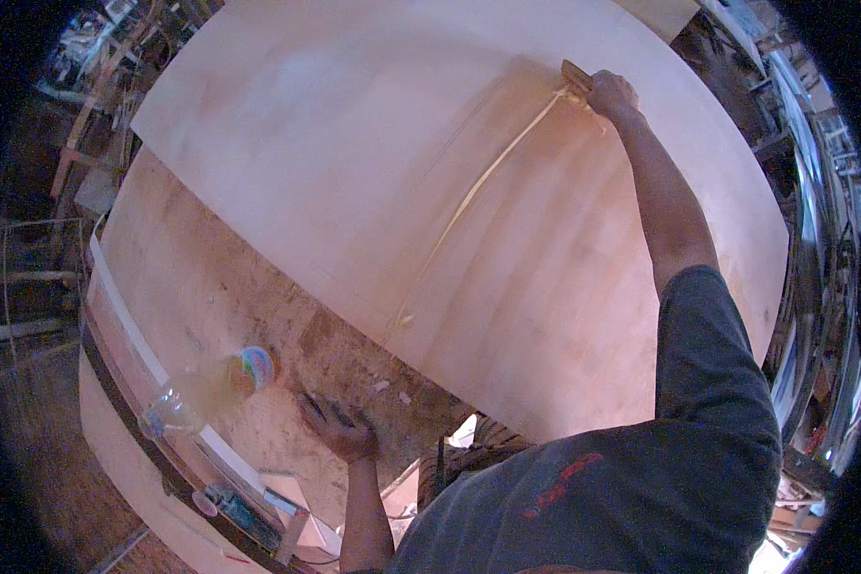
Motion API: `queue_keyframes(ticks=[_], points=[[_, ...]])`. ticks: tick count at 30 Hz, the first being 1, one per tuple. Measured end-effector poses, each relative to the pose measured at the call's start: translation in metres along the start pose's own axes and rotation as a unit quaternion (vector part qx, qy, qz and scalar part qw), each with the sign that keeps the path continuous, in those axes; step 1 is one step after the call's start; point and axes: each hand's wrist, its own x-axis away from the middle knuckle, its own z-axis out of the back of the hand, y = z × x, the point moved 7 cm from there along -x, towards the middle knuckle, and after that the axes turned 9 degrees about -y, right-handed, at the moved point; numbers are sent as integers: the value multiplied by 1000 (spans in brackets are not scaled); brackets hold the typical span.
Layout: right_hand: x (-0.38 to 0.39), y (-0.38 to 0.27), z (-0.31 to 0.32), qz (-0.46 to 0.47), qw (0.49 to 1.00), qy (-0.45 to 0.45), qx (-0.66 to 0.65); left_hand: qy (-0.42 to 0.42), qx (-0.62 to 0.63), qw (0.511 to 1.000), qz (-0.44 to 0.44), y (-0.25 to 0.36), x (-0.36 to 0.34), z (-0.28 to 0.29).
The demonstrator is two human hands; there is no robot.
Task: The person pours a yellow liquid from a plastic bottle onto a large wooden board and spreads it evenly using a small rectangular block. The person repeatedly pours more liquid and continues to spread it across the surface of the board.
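My right hand (613,97) grips a flat brown scraper (576,78) near the far part of a large pale sheet (344,182). The scraper's edge rests on the sheet, at the far end of a long cream-coloured streak of paste (478,187). Nearer to me, my left hand (339,429) is held low over the stained brown board (210,258), fingers stretched out and nothing seen in them. Just left of it is a clear plastic bottle (210,392) with yellowish contents and a blue-green band; I cannot tell whether it stands or lies.
The pale sheet overlaps the brown board, its corner close to my body. A white strip (124,311) runs along the board's left side. A blue-green tool or container (242,512), partly unclear, lies at lower left. Stacked timber and clutter (813,172) crowd both sides.
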Motion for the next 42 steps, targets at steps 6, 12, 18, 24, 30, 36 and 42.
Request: queue_keyframes(ticks=[6,12,18,24,30,36,42], points=[[120,-104,-4,187,976,-26,107,14,46,998,36,-16,7,-4],[237,-173,-71,335,933,23,129,-15,-17,1000,19,-12,4,4],[395,-234,-99,319,942,-75,67,7,29,999,26,-8,4,20],[475,-247,-155,319,941,-103,37,11,42,999,-1,-20,9,2],[460,-159,-124,259,850,-187,-419,-5,68,997,26,-20,8,-4],[340,51,-47,116,792,17,-599,11,68,998,8,-10,8,2],[182,87,-12,132,965,188,-126,12,85,996,14,-16,5,-5]])
